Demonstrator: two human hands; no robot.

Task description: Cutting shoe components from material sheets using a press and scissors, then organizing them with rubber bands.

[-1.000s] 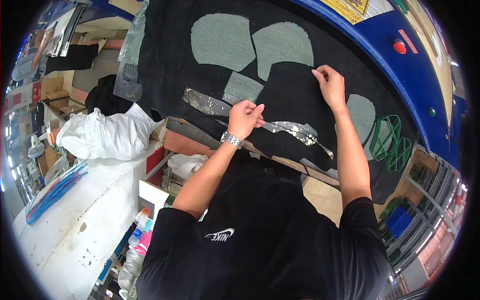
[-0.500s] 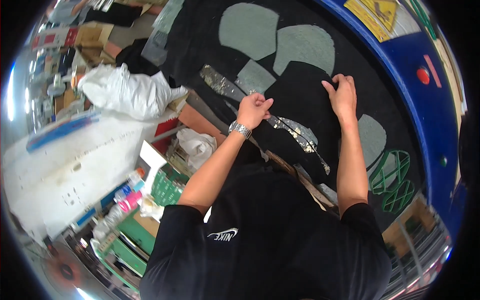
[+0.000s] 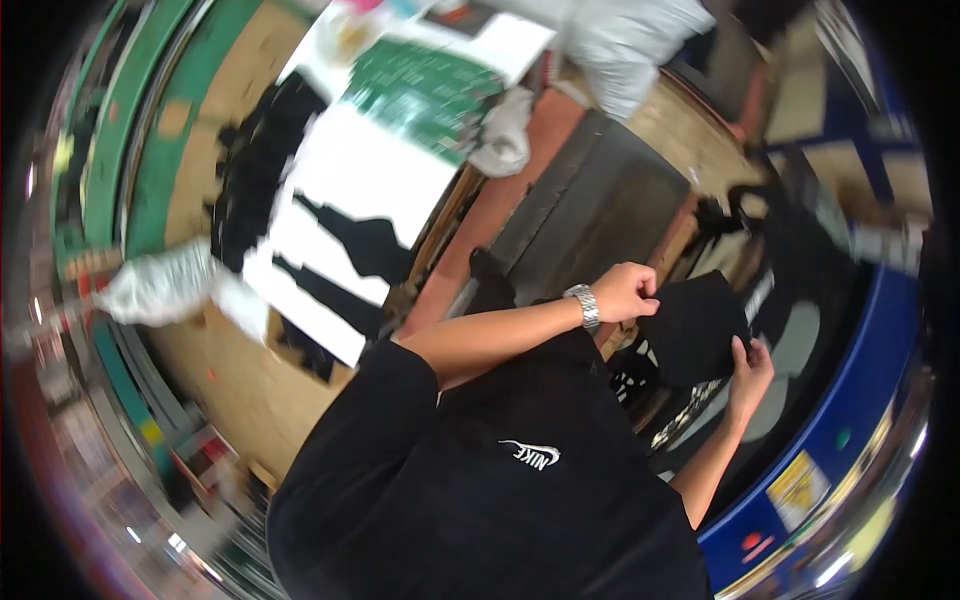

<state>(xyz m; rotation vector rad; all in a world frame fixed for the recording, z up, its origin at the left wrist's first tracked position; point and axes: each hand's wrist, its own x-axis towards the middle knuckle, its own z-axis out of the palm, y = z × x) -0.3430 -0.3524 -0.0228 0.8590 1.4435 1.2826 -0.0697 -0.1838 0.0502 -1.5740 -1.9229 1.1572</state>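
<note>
Between my two hands hangs a black piece of sheet material (image 3: 690, 325), cut like fabric or thin foam. My left hand (image 3: 625, 292), with a metal watch on the wrist, has its fingers curled closed at the piece's left edge. At the lower right edge, the thumb and fingers of my right hand (image 3: 752, 375) pinch it. Beyond the right hand lies a black sheet with cut-out holes that show grey-green beneath (image 3: 798, 338). Part of that sheet is hidden by the held piece and my right arm.
Left of me, black cut pieces (image 3: 365, 240) lie on a white board (image 3: 370, 160), beside a green patterned sheet (image 3: 425, 95). A dark grey slab (image 3: 600, 190) stands ahead. A white sack (image 3: 635, 45) is behind it. The blue machine frame (image 3: 860, 350) curves along the right.
My body and view have turned left, away from the cut black sheet. Both hands have come off it with a black piece held between them. The white board has come into view.
</note>
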